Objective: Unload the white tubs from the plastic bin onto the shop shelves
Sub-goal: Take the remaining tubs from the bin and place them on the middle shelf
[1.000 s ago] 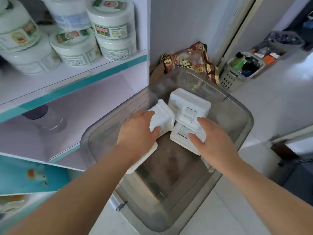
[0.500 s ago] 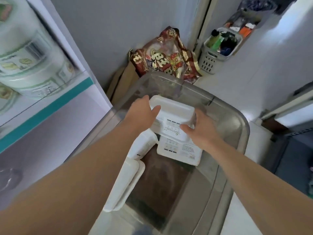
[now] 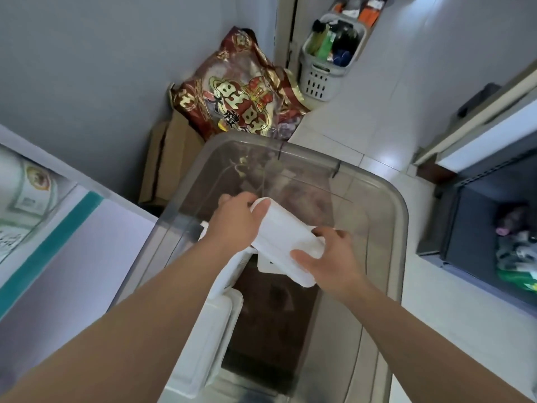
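Observation:
A white rectangular tub (image 3: 286, 238) is tilted above the clear grey plastic bin (image 3: 401, 216). My left hand (image 3: 235, 222) grips its far left end and my right hand (image 3: 328, 260) grips its near right end. More white tubs lie in the bin: one (image 3: 266, 264) mostly hidden under the held tub, others (image 3: 203, 344) standing on edge along the left wall under my left forearm. The shop shelf (image 3: 52, 242), with a teal front strip, is at the left, and round white labelled tubs (image 3: 23, 184) show at its upper edge.
A red and gold snack bag (image 3: 238, 94) and a flattened cardboard box (image 3: 171, 158) lean on the wall behind the bin. A white basket of bottles (image 3: 322, 74) stands on the tiled floor beyond. A dark crate (image 3: 494, 248) with items sits at the right.
Both hands have lifted the top tub off the stack and tilted it above the bin. The view has swung right, away from the shelf.

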{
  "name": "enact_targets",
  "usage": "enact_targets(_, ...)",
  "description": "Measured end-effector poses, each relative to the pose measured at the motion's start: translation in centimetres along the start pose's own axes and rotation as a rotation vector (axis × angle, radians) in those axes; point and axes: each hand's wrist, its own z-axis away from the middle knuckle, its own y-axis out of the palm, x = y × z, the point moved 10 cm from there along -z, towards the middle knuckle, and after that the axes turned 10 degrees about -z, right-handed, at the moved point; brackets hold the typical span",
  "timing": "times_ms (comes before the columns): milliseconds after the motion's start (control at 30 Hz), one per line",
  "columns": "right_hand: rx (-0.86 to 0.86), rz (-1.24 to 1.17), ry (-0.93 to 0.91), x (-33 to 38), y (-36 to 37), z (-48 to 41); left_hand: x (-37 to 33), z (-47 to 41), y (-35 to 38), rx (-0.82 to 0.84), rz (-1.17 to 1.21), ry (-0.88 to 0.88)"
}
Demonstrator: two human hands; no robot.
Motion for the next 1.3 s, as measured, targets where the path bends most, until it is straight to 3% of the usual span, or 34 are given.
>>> enact_targets(233,0.142,-0.340,0.160,-2.4,2.8,1.5,-2.6,-0.3,2.7,0.184,-0.063,0.080)
enact_targets(467,0.133,-0.478,0.173,-2.4,2.4,1.6,-2.8,0.1,2.1,0.176,0.071,0.009)
enact_targets(667,0.082,-0.574,0.129,-1.3,0.7,2.2,-3.0,3.3,-0.9,0.020,0.378,-0.016)
enact_targets(833,0.158,-0.738,0.180,0.4,0.5,3.8,-1.8,9.4,-5.0,-0.206,0.513,-0.039)
enact_targets(933,0.158,-0.695,0.096,1.9,-0.5,5.3,-0.6,14.2,-6.6,-0.307,0.572,-0.046)
enact_targets(1033,0.141,-0.673,0.042,3.2,-1.3,7.1,0.7,18.9,-7.0,-0.294,0.599,-0.043)
enact_targets(1167,0.287,-0.638,-0.116,6.9,-0.2,10.8,2.7,25.3,-7.2,-0.269,0.677,0.002)
enact_targets(1300,0.397,-0.456,-0.279,9.8,1.7,16.3,5.9,32.0,-6.6,-0.345,0.679,-0.095)
